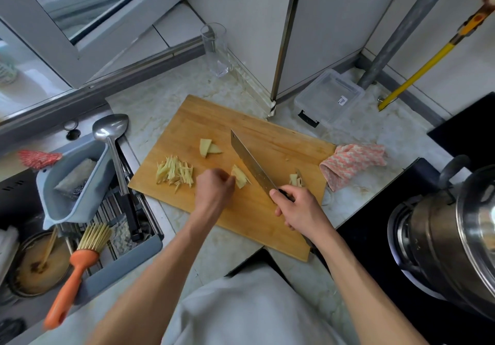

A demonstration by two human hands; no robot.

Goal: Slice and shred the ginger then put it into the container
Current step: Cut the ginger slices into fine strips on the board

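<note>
Ginger is spread over the wooden cutting board (257,219), which lies mid-counter (356,202) w/ its far corner toward the wall. Big items first: a steel pot (452,240) sits on the stove at the counter's right edge; a grey drain basket (72,184) and a ladle (117,162) rest over the sink rack off the board's left edge, w/ an orange-handled brush (77,269) near them. A clear plastic container (328,98) stands open at the back of the counter, past the board's far right edge, apart from it. A pink cloth (353,165) lies against the board's right corner; a glass (215,50) stands at the back by the wall. Knife (251,162): blade angled across the board's middle, tip toward the far edge, handle wrapped in the right hand (300,210), fingers curled round it. Left hand (214,188) is bunched, fingertips pinching a ginger chunk (239,176) just left of the blade. Shredded ginger pile (175,170) lies near the board's left edge; two ginger slices (207,148) sit farther back, left of the blade; a small ginger offcut (294,180) sits right of the blade, near the right hand.
</note>
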